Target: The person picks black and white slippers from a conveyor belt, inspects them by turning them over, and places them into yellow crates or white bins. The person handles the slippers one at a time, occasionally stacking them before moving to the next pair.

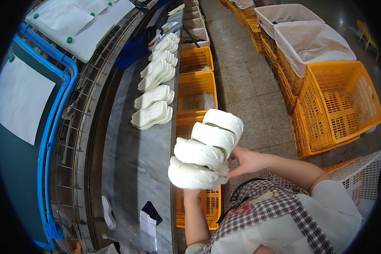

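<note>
A bunch of white shoe soles (203, 148) is held up in front of me, fanned out over the table's right edge. My right hand (243, 161) grips them at their right side, thumb and fingers against the lower soles. From below, my left hand (192, 193) holds the bunch; only its wrist and heel show, the fingers being hidden behind the soles. On the grey table (127, 156), nested stacks of similar white soles (153, 115) lie in a row running away from me.
Orange crates (197, 91) line the table's right side. Across the aisle stand stacked orange crates (343, 101) and white-lined bins (313, 40). On the near table lie a single white sole (108, 211) and a dark card with white paper (149, 222). A wire rack (74, 148) borders the left.
</note>
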`<state>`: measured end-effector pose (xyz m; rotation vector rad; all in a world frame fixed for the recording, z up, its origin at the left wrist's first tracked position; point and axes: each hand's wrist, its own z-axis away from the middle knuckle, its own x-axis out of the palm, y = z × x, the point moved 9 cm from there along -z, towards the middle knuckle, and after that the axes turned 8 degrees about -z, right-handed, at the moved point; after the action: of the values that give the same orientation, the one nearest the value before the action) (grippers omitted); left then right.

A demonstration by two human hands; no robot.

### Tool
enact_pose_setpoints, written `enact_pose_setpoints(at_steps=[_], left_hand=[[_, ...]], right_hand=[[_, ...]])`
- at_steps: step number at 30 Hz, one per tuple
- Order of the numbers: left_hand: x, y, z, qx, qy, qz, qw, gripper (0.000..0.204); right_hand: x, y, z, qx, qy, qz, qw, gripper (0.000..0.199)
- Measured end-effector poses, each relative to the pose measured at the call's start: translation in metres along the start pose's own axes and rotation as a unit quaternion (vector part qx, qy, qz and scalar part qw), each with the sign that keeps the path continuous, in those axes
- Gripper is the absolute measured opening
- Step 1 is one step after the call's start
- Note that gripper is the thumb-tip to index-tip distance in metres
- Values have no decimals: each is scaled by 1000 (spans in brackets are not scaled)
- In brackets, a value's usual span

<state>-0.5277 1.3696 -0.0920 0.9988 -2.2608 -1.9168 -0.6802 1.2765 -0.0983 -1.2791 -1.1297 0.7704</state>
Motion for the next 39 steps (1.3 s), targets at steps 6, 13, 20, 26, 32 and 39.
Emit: enact_pose_setpoints(at_steps=[6, 13, 20, 26, 32, 39], left_hand=[[-1, 0, 0, 10, -2, -31, 999, 46], [13, 9, -1, -19, 22, 45, 999, 43], [38, 26, 17, -167, 35, 289, 942, 41], [61, 34, 12, -272, -3, 574, 772, 41], [54, 9, 12, -288, -6, 562, 775, 42], [48, 3, 10, -252, -45, 543, 800, 50]], right_hand=[[-4, 11, -4, -29, -7, 57, 998, 95], [-17, 9, -13, -91, 67, 182, 977, 90], [-34, -21, -17, -194, 91, 201, 956, 42], [-28, -21, -6, -213, 29, 47, 976, 33], [-25, -13, -8, -190, 28, -36, 981, 31], [-25, 2, -9, -144, 40, -56, 987, 30]])
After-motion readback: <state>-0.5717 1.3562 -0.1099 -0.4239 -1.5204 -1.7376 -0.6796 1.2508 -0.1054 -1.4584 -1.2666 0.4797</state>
